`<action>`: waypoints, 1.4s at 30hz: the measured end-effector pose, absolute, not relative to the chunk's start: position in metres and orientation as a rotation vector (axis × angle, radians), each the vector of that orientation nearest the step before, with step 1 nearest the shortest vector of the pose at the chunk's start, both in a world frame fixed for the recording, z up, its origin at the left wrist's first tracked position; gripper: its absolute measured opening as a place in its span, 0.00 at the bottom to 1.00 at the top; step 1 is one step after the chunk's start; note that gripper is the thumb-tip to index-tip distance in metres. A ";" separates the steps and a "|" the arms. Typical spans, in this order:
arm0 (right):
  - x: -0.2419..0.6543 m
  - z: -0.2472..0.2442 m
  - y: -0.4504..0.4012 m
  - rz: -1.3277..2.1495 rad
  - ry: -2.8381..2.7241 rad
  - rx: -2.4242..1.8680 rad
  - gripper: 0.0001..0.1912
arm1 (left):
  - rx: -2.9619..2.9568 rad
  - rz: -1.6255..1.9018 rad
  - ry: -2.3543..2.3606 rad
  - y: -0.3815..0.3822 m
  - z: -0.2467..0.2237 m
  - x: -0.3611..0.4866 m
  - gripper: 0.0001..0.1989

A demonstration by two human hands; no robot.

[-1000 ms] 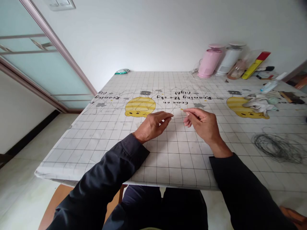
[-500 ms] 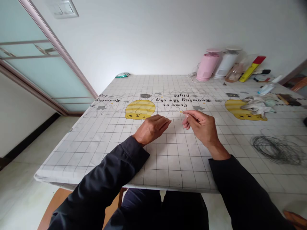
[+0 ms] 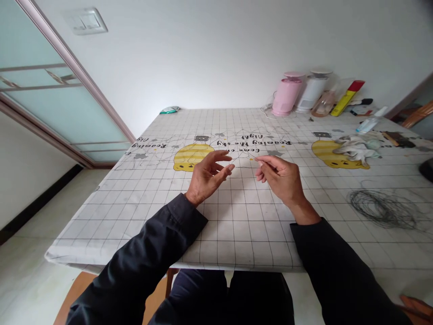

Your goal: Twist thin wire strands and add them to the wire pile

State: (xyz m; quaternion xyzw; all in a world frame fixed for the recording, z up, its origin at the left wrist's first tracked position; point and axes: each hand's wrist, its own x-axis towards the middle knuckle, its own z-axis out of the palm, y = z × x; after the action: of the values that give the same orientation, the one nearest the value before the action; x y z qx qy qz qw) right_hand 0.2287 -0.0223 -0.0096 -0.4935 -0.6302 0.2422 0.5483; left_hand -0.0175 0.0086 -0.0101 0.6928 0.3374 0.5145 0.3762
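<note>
Grey thin wire (image 3: 252, 156) sits at your right hand's (image 3: 284, 178) fingertips, pinched closed, probably for keeping it steady. Your left hand (image 3: 207, 178) is half open, perhaps giving it room; whether it touches wire, I cannot tell. Rightward of both hands lies one loose coil (image 3: 367, 205); hands are two.

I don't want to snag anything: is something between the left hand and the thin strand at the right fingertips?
Nothing visible stands between the left hand and the thin strand at the right hand's fingertips. The dark wire coil lies on the far side of the right hand, outside that gap.
</note>
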 end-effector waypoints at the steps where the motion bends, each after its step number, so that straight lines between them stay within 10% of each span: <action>1: 0.229 -0.010 -0.022 0.566 -1.497 -1.166 0.13 | 1.713 1.323 0.861 0.009 -0.011 -0.016 0.28; 42: 0.225 -0.011 -0.026 0.551 -1.595 -1.158 0.12 | 1.382 1.177 0.691 0.008 -0.020 -0.003 0.20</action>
State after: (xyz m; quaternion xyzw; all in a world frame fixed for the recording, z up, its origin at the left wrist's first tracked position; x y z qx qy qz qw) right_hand 0.2255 -0.0262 -0.0111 -0.4829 -0.6656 0.2298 0.5205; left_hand -0.0028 0.0080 -0.0201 0.5873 0.2938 0.5004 0.5643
